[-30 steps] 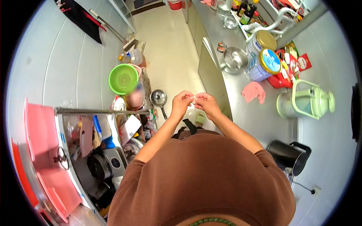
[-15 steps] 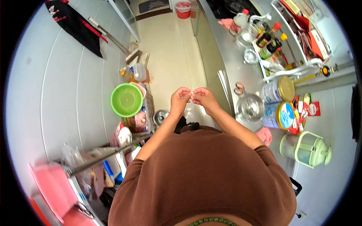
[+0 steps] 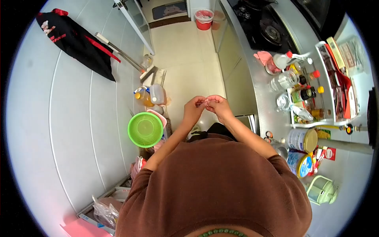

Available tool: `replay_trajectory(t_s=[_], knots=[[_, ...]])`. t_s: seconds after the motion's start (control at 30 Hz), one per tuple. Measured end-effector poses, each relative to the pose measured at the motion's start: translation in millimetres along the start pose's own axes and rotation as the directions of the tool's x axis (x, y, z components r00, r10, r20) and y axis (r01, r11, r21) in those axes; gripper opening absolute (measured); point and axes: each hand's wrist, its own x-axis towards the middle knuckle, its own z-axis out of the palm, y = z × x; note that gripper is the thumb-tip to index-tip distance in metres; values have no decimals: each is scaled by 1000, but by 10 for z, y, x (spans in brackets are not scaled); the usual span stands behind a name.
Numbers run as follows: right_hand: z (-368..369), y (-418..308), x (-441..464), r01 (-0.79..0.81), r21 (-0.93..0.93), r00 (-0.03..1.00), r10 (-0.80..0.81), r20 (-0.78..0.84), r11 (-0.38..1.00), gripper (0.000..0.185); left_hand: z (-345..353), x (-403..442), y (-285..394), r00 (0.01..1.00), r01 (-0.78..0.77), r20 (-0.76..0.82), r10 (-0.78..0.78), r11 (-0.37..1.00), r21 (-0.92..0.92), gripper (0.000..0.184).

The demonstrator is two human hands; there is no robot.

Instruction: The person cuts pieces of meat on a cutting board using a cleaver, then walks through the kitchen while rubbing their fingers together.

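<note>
My left hand and my right hand meet at the fingertips in front of my body, above the floor. Both are closed in a pinch. A tiny pale bit shows between the fingertips, too small to name. Neither hand touches a surface or a container. On the left, nearest to my left forearm, stands a bright green plastic basket. Beyond my right forearm runs the steel counter.
Oil and cleaner bottles stand by the left wall. On the counter are seasoning bottles, milk powder cans, orange-handled scissors and a stove. A red bucket stands ahead on the floor, left of the cabinets.
The view has shifted forward along the kitchen; the stove now shows more, and the metal bowl is mostly hidden by my right arm. My hands stay pinched together.
</note>
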Motion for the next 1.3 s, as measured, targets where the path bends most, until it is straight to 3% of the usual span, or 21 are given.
replay_trajectory(t_s=[0.3, 0.6, 0.7, 0.8, 0.93, 1.07, 1.2, 1.3], knots=[[139, -508, 1203, 30, 53, 994, -35, 106, 998, 13, -168, 1171, 190, 938, -267, -86, 336, 858, 439, 17], [-34, -1703, 2553, 45, 7, 991, -45, 124, 999, 14, -41, 2931, 688, 938, -290, -19, 346, 814, 504, 13], [-128, -2017, 2956, 3, -13, 996, -2, 86, 1000, 15, 34, 3441, 672, 899, -371, -25, 437, 792, 484, 11], [-196, -2259, 3246, -20, 20, 997, 19, 77, 1000, 17, 111, 3786, 734, 937, -289, -36, 346, 832, 473, 11], [-312, -2493, 3593, 12, 104, 998, -18, 56, 994, 17, 149, 4379, 710, 919, -351, 5, 393, 816, 459, 13], [-353, -2798, 4001, 54, 73, 998, -52, -24, 996, 17, 179, 4966, 846, 942, -321, 33, 335, 863, 390, 10], [-285, -3180, 4568, 55, 4, 995, -55, -88, 998, 15, 102, 5685, 756, 974, -225, 55, 220, 968, 110, 11], [-178, -3465, 5109, 81, -49, 995, -83, -50, 996, 13, -97, 6274, 967, 987, -126, 116, 109, 981, 148, 9]])
